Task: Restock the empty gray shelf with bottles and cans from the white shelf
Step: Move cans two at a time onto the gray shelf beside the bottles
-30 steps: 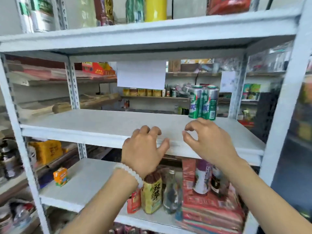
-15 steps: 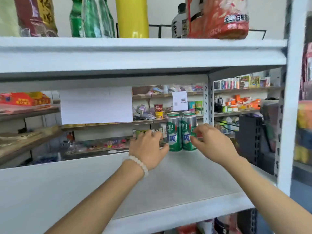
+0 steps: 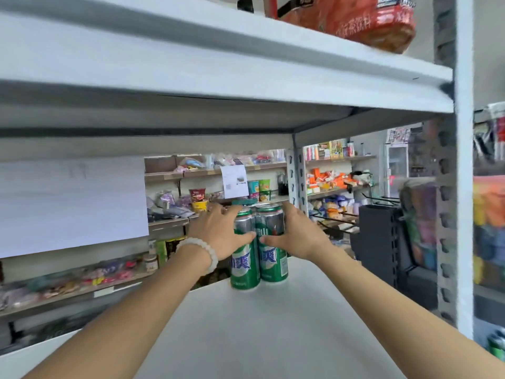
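Note:
A cluster of green and silver cans (image 3: 259, 258) stands at the far edge of the white shelf board (image 3: 273, 332). More can tops show behind the front two. My left hand (image 3: 218, 233), with a white bead bracelet on the wrist, wraps around the left side of the cluster, thumb across the front of the left can. On the right side my right hand (image 3: 297, 233) curls around the right can, thumb on its front. Both hands grip the cans, which stand upright on the board.
The shelf above (image 3: 218, 72) hangs low over the cans and carries a red package (image 3: 349, 15). A perforated upright post (image 3: 451, 187) bounds the right side. A white paper sheet (image 3: 71, 203) hangs at the left. Other stocked store shelves (image 3: 328, 184) fill the background.
Both hands have reached forward from the shelf's front edge and closed around the cans. The view has moved nearer to the shelf and tilted up.

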